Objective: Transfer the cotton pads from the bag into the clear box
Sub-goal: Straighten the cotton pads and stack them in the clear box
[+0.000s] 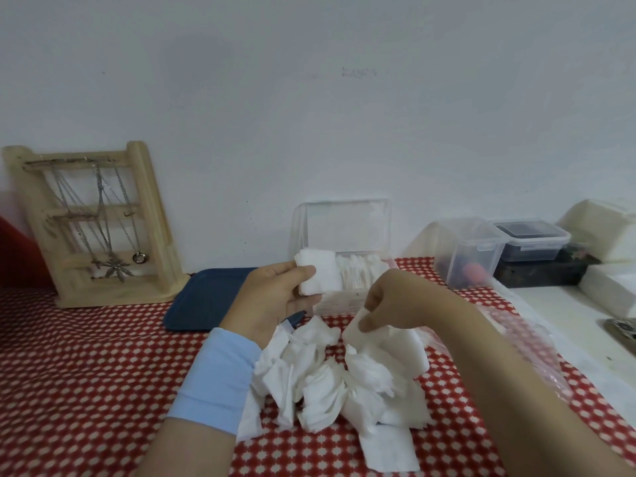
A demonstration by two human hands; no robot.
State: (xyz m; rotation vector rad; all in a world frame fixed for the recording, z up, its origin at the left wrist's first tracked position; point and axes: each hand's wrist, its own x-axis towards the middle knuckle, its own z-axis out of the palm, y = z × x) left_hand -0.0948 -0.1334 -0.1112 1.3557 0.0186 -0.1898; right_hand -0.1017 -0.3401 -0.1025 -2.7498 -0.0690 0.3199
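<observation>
- Clutter rings the work spot. A wooden jewellery stand (93,222) hung with necklaces stands at the far left, a blue tray (203,297) lies just left of the clear box (344,232), and lidded plastic containers (471,249) stand well to the right.
- The clear box sits at the back by the wall, its lid raised upright, with white pads packed inside.
- The left hand (275,297), a light blue cuff (220,376) on its wrist, is held in front of the box's left corner and hides part of it. Its fingers (303,270) grip a small stack of pads (318,271).
- A loose pile of cotton pads (330,383) lies on the red-and-white patterned table (86,373), between the two forearms.
- The right hand (395,301) hangs over the pile's far edge, and its fingers (369,323) pinch the top of one pad (354,330).
- The crumpled clear bag (530,342) lies right of the pile, partly under the right forearm.
</observation>
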